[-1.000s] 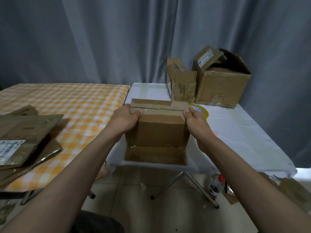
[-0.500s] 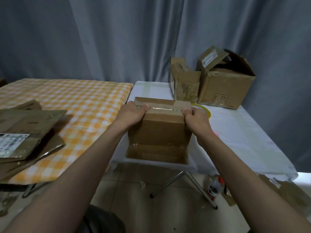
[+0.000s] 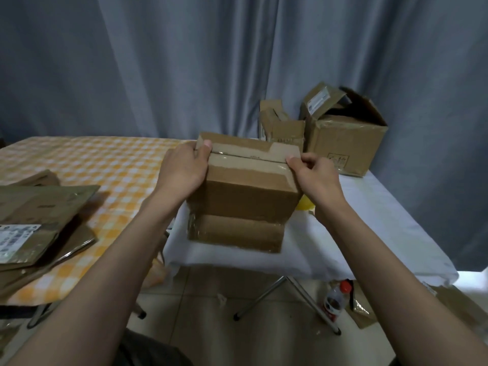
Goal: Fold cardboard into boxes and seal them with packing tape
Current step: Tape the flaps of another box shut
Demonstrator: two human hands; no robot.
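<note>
Box (image 3: pixel 248 196) between both hands' fingers (image 3: pixel 204 151)

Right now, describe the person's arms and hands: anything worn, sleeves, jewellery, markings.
Both forearms are bare up to the bottom edge of the picture, with no sleeve in view. The left hand and right hand wear no gloves, and no watch, bracelet or ring shows on the wrists or the visible fingers. The thumbnails look short and unpainted. No tattoos, bandages or other markings are visible.
</note>
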